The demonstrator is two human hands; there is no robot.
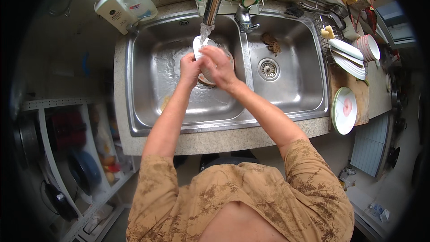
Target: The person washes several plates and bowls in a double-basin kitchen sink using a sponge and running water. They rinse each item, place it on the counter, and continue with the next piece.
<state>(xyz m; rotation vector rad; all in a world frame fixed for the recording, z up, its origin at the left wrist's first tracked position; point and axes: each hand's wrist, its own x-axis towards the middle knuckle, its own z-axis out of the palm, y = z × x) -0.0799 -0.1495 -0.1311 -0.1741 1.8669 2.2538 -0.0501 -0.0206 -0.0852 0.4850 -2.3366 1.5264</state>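
Note:
Water runs from the metal faucet spout (214, 5) onto a white dish (198, 42) tilted in the left basin of a stainless steel double sink (184, 107). My left hand (190, 69) grips the dish at its left edge. Across its right side lies my right hand (218, 65), fingers spread over the surface and partly covering it. Below and behind the hands, another patterned dish (229, 58) shows in the basin, over the drain; how far it touches the held one is hidden.
Two pump bottles (112, 10) stand behind the left corner. The right basin holds a crumpled brown thing (270, 43) near its drain (268, 69). White plates (347, 64) and bowls (372, 47) are racked at right, with more plates (346, 111) on a wooden board (362, 97).

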